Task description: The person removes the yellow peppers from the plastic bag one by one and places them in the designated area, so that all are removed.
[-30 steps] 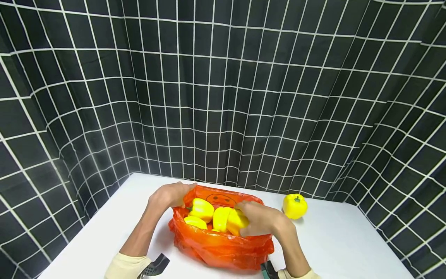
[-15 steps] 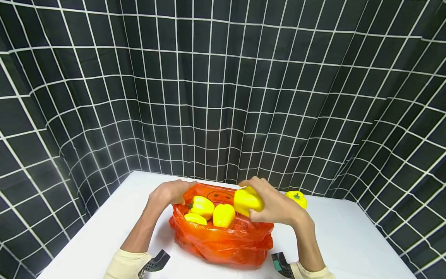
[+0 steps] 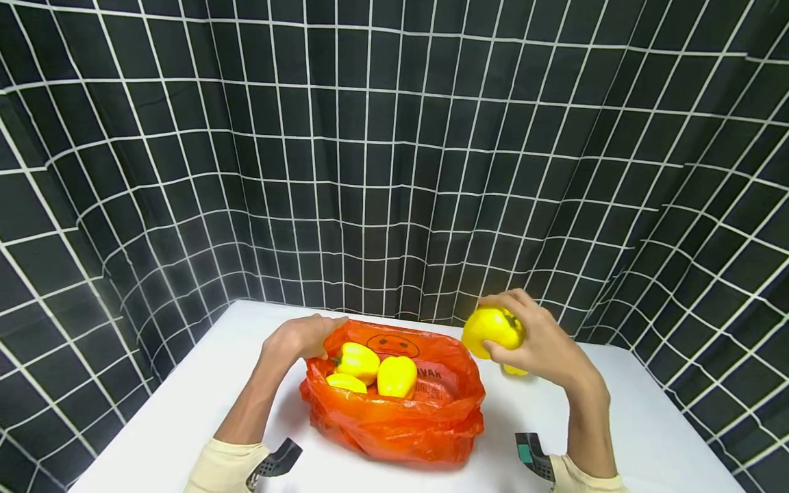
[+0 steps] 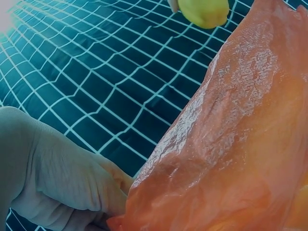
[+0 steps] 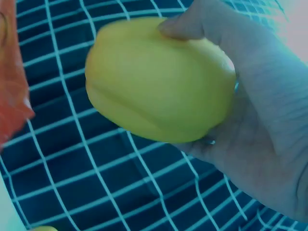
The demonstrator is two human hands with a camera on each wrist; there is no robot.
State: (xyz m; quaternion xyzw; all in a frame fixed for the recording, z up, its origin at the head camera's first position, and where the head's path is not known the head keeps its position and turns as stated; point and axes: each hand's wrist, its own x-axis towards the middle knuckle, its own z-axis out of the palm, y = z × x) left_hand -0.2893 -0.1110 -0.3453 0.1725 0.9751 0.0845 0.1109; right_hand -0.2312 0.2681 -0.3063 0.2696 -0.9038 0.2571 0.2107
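A red plastic bag [image 3: 394, 428] with a printed face inside its back wall stands with its mouth wide on the white table. My left hand [image 3: 302, 339] grips the bag's left rim; in the left wrist view its fingertips are hidden behind the plastic. Inside the bag lie a yellow bell pepper [image 3: 359, 363] by that hand, another yellow pepper [image 3: 397, 377] in the middle and a partly covered one [image 3: 346, 383] in front. Up to the right of the bag, my right hand [image 3: 542, 339] holds a yellow bell pepper [image 5: 159, 82], thumb on one side and fingers round the other.
Another yellow pepper [image 3: 514, 370] sits on the table behind the right hand, mostly hidden by it. The white table [image 3: 622, 411] ends at a black curtain [image 3: 382, 171] with a white grid, which also hangs along both sides.
My right hand has lifted a yellow pepper out of the bag's right side and carried it up and right, in front of the pepper on the table. The left hand stays at the rim.
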